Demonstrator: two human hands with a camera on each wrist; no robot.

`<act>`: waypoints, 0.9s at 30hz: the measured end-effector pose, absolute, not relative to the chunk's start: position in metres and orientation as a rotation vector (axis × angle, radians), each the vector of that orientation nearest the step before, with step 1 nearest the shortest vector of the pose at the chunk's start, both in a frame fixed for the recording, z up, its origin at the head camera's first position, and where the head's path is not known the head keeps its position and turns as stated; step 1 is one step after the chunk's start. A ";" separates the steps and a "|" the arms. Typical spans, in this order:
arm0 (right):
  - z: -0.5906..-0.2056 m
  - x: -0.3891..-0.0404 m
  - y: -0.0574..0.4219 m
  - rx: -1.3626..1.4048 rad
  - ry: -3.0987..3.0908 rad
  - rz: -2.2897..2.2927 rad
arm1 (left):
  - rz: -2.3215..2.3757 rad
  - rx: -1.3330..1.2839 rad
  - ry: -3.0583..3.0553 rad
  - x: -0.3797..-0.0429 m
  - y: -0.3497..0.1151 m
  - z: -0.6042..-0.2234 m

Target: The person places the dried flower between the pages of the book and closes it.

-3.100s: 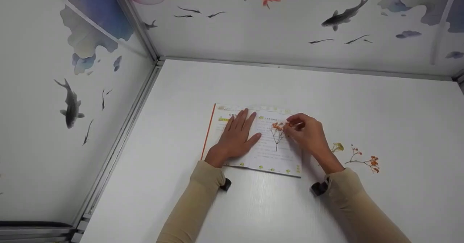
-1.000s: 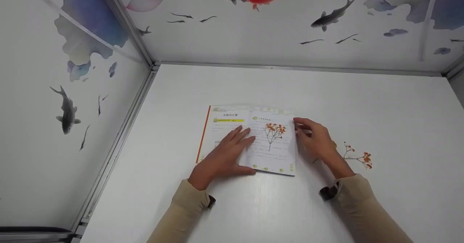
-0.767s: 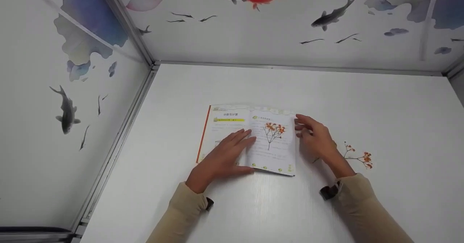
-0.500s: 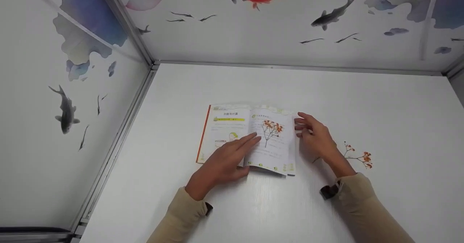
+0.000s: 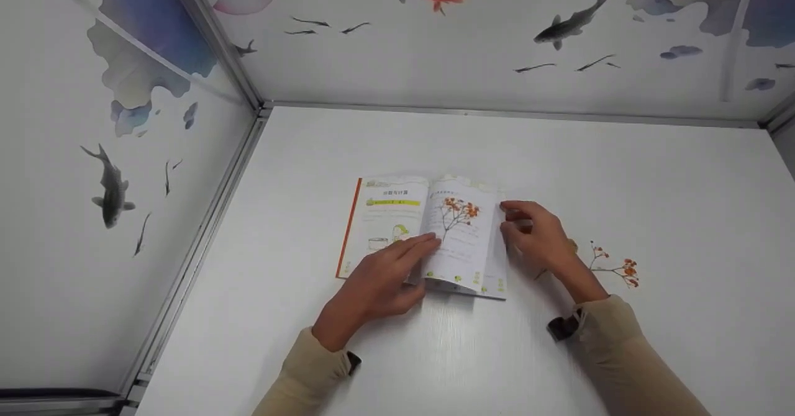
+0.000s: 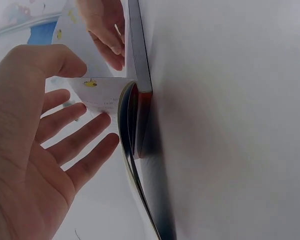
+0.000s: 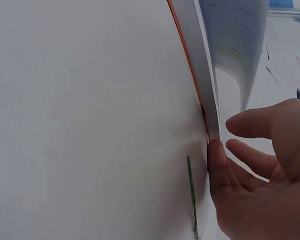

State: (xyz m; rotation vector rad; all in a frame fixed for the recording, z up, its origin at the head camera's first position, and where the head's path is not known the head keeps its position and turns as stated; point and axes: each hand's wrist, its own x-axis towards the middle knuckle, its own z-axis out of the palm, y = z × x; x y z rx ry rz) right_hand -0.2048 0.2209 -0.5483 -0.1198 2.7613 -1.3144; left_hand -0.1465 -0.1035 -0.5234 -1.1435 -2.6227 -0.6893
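Observation:
An open book (image 5: 385, 220) with a red-orange left edge lies on the white table. On its right-hand page (image 5: 463, 257), which bows upward away from the pages below, rests a dried sprig with orange blossoms (image 5: 459, 210). My left hand (image 5: 377, 279) reaches over the lower left page, its fingertips at the sprig's stem near the gutter. In the left wrist view the thumb (image 6: 70, 62) lies against the page's lower edge, fingers spread. My right hand (image 5: 539, 236) touches the book's right side with its fingertips; the right wrist view shows its thumb (image 7: 250, 122) apart from the book block (image 7: 200, 65).
A second orange sprig (image 5: 621, 270) lies on the table (image 5: 683, 217) right of my right wrist. A yellowish sprig (image 5: 572, 246) is mostly hidden behind that hand. White panels with painted fish (image 5: 571, 28) stand at the back and left.
The right hand has let go of the orange sprig, now on the page. The left hand slid down toward the gutter; the right page has lifted and shifted left, carrying the sprig.

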 end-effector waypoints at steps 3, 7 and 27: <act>-0.548 -0.206 0.220 -0.151 2.777 -1.303 | -0.702 -1.113 -2.629 -0.143 -0.106 -0.523; -0.547 -0.206 0.220 -0.166 2.781 -1.308 | -0.732 -1.088 -2.630 -0.141 -0.108 -0.522; -0.538 -0.199 0.197 -0.510 2.918 -1.257 | -0.914 -0.950 -2.695 -0.144 -0.104 -0.527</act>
